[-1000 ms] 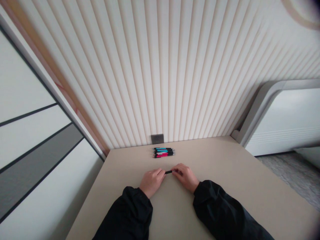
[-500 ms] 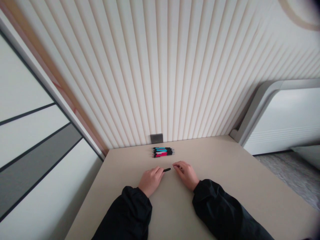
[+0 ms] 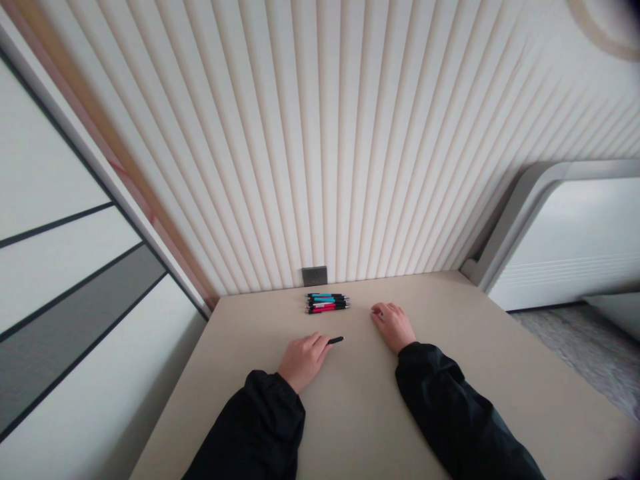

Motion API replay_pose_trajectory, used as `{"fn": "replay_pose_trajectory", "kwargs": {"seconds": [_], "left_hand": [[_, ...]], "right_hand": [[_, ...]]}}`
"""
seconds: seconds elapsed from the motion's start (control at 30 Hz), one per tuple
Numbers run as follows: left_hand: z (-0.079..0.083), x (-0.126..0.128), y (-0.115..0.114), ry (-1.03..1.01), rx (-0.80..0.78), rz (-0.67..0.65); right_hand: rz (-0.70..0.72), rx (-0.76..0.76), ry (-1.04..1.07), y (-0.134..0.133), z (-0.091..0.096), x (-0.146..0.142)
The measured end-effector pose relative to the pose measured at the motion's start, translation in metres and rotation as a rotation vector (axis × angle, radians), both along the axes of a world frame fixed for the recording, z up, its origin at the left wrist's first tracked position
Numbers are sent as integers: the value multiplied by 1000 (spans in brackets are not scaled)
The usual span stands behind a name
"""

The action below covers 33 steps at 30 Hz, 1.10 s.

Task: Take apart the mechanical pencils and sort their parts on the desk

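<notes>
Black pen piece (image 3: 335, 340) now sits in the left hand (image 3: 303, 359) alone, pinched at its near end by the fingertips, the free end pointing right over the beige table (image 3: 450, 400). A second ago both hands met on it, each gripping one end; half a second ago the right had let go and hung just off the tip. Right hand (image 3: 393, 324) has since gone right and toward the wall, and lies low over the tabletop, fingers loosely curled; can't tell whether it holds anything small, nothing shows in it. It is now near the right end of the pen stack (image 3: 327, 303), not touching it. That stack (black, teal and red barrels laid side by side) sits by the wall below the grey outlet plate (image 3: 315, 275), same place in all three frames. My read: the two-handed work on this piece is over, and the right hand is off toward the stack.
</notes>
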<state>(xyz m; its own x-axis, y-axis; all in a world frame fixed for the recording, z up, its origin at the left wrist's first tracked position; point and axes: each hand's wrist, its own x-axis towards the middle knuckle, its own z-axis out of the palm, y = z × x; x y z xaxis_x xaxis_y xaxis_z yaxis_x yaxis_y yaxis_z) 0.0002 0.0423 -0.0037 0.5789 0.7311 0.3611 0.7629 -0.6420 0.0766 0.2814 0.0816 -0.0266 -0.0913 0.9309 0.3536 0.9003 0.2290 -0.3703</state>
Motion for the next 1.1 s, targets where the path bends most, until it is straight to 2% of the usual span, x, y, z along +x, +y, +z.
{"fn": "replay_pose_trajectory", "kwargs": {"seconds": [0.27, 0.8, 0.97, 1.1], "left_hand": [[2, 0, -1, 28, 9, -7], [2, 0, -1, 43, -6, -8], [0, -1, 0, 32, 6, -21], [-1, -1, 0, 42, 7, -26]], "right_hand": [[59, -16, 100, 1, -2, 0], [65, -9, 151, -2, -5, 1], [65, 165, 206, -12, 7, -9], [150, 247, 267, -26, 13, -28]]}}
